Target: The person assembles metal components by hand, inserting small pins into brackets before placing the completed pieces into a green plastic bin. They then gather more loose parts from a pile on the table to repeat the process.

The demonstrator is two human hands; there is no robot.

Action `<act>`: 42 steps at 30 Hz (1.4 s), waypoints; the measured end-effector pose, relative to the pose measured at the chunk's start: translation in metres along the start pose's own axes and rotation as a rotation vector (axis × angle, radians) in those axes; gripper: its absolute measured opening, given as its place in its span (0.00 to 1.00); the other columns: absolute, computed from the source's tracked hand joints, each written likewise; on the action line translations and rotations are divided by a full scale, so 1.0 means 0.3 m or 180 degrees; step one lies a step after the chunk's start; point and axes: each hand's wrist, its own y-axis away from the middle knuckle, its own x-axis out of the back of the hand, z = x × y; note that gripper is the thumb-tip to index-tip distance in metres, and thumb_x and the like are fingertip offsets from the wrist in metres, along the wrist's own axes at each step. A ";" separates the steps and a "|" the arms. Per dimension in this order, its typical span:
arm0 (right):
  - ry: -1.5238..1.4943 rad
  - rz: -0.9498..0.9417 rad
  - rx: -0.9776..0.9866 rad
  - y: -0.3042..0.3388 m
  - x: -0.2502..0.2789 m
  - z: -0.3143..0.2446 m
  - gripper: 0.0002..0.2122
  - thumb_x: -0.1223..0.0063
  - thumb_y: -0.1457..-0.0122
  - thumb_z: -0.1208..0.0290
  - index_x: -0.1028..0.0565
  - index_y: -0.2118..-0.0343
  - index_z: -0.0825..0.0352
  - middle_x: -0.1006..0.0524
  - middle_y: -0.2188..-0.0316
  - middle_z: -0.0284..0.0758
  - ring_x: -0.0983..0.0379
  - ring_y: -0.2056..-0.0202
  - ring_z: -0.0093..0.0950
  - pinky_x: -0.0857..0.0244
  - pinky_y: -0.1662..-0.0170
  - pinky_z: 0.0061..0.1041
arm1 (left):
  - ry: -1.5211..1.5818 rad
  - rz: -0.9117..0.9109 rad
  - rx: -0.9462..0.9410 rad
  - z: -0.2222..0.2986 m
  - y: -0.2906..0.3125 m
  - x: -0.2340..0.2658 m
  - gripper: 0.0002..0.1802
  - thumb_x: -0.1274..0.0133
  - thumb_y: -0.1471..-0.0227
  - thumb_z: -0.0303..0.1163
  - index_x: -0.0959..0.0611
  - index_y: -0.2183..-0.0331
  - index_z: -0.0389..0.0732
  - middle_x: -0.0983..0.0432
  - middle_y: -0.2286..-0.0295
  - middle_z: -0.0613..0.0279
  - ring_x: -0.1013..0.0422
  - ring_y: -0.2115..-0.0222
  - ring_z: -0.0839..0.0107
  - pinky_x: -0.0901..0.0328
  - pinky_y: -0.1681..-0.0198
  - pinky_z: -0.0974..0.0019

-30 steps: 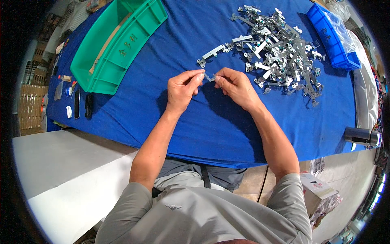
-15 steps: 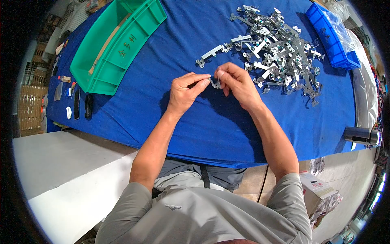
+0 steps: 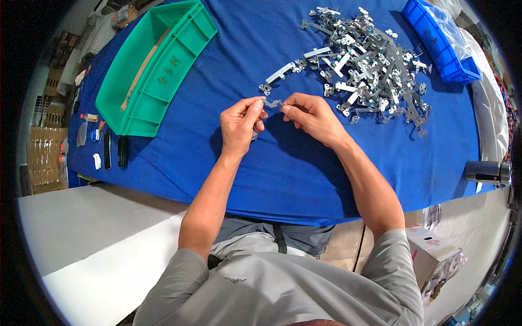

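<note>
Between my two hands a small silvery metal bracket (image 3: 272,104) is held up over the blue cloth. My left hand (image 3: 240,124) is closed, thumb and forefinger pinching one end of it. The fingertips of my right hand (image 3: 314,116) pinch the other end. Below the left fingers a small greyish bit shows; whether it belongs to the same bracket I cannot tell. Just beyond my hands, a few similar metal brackets (image 3: 283,72) trail off from a large heap of metal brackets (image 3: 375,70) at the right.
A green plastic bin (image 3: 163,98) with a brown strip inside stands at the left. The blue plastic bin (image 3: 443,46) at far right holds clear plastic. A dark cylindrical flask (image 3: 484,171) lies near the right edge. Small items, including a black case (image 3: 123,151), lie on the cloth (image 3: 217,185) at left.
Both hands have shifted slightly left with the bracket. The left hand has turned, and the bracket now spans the gap between the fingertips. The whole view has also shifted a little.
</note>
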 end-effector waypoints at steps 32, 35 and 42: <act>-0.0834 0.0091 0.0059 -0.007 -0.008 0.004 0.11 0.50 0.35 0.67 0.25 0.57 0.69 0.21 0.67 0.32 0.27 0.70 0.17 0.32 0.70 0.17 | -0.0898 -0.0367 -0.0627 0.001 0.010 -0.007 0.07 0.42 0.47 0.25 0.13 0.64 0.36 0.25 0.78 0.67 0.34 0.82 0.84 0.41 0.81 0.76; -0.0411 0.0058 0.0186 -0.010 0.012 0.043 0.12 0.50 0.36 0.68 0.24 0.56 0.72 0.21 0.66 0.34 0.25 0.69 0.20 0.29 0.67 0.20 | -0.1046 -0.0467 -0.0660 0.004 0.010 -0.017 0.08 0.43 0.45 0.26 0.14 0.62 0.36 0.25 0.76 0.68 0.35 0.82 0.85 0.42 0.81 0.79; -0.0903 -0.0021 0.0275 -0.012 0.015 0.031 0.12 0.46 0.38 0.68 0.23 0.58 0.72 0.20 0.67 0.35 0.24 0.67 0.23 0.28 0.63 0.24 | -0.0873 -0.0281 -0.0537 0.002 0.010 -0.024 0.08 0.42 0.46 0.26 0.14 0.63 0.36 0.25 0.77 0.68 0.35 0.82 0.85 0.42 0.81 0.77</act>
